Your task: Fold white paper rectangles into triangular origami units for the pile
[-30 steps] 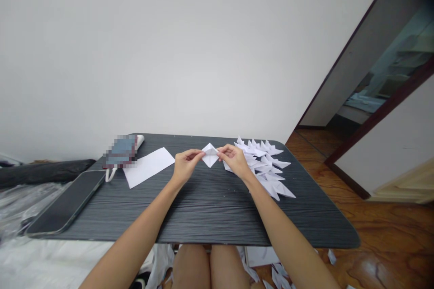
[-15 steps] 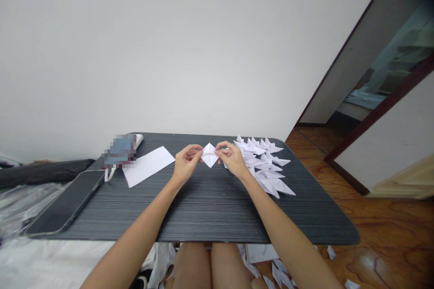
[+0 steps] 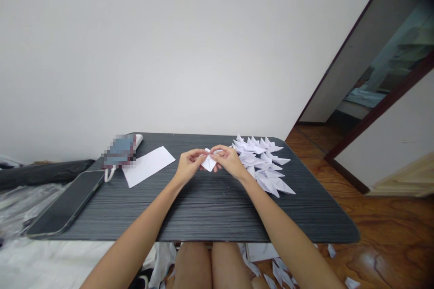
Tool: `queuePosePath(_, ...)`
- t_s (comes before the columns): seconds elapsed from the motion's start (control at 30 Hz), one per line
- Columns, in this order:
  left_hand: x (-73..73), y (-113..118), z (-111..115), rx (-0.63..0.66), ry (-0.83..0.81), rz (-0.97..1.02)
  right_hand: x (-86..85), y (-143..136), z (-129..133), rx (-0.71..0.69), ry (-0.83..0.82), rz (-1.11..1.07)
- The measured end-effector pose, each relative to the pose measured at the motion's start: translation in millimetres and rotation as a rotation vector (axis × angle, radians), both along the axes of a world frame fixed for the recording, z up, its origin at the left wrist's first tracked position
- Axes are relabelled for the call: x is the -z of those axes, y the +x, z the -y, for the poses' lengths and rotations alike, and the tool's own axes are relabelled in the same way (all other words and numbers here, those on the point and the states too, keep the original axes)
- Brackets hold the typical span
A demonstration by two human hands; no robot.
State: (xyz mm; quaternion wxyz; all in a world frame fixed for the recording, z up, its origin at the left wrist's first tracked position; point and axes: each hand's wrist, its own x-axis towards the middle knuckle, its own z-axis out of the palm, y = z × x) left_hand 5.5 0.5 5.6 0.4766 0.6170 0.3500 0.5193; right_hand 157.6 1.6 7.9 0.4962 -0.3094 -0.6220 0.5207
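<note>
A small white folded paper [image 3: 209, 164] is held up between both hands above the middle of the table. My left hand [image 3: 191, 162] pinches its left side, thumb near the centre fold. On the other side my right hand [image 3: 226, 160] grips it with thumb and fingers, fingertips showing behind and below. Parts of the paper are covered by the fingers. Just right of my right hand lie several pointed white folded paper boats [image 3: 266, 162], bunched in rows. Left of my left hand lies a flat stack of white paper [image 3: 149, 166].
A dark ribbed table [image 3: 210, 216] stands against a white wall. On its left are a black phone [image 3: 68, 203] and a pixelated object [image 3: 120, 150] with a white cable loop [image 3: 109, 174]. Folded paper pieces [image 3: 281, 273] lie below on the wooden floor.
Both hands have drawn closer together. The paper, a flat diamond before, is now bent at its top and partly covered, with my thumbs near its middle.
</note>
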Motion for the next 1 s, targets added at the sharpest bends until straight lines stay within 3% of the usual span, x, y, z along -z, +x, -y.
queuePosePath(0.2,-1.1,-1,0,0.03,-0.035,0.043,0.5,3,-3,-0.077,-0.132,-0.115)
queuePosePath(0.4,-0.8,-3,-1,0.055,-0.011,-0.057,0.1,6,-2,-0.133,-0.042,0.046)
queuePosePath(0.6,4.4,-2,-1,-0.035,0.116,-0.128,6.6,-1,-4,0.007,-0.049,0.075)
queuePosePath(0.77,8.3,-3,-5,-0.105,0.104,-0.213,9.2,0,-8,0.091,-0.013,0.136)
queuePosePath(1.0,5.6,-5,-6,-0.037,0.068,-0.181,7.3,-1,-6,0.113,-0.031,0.113)
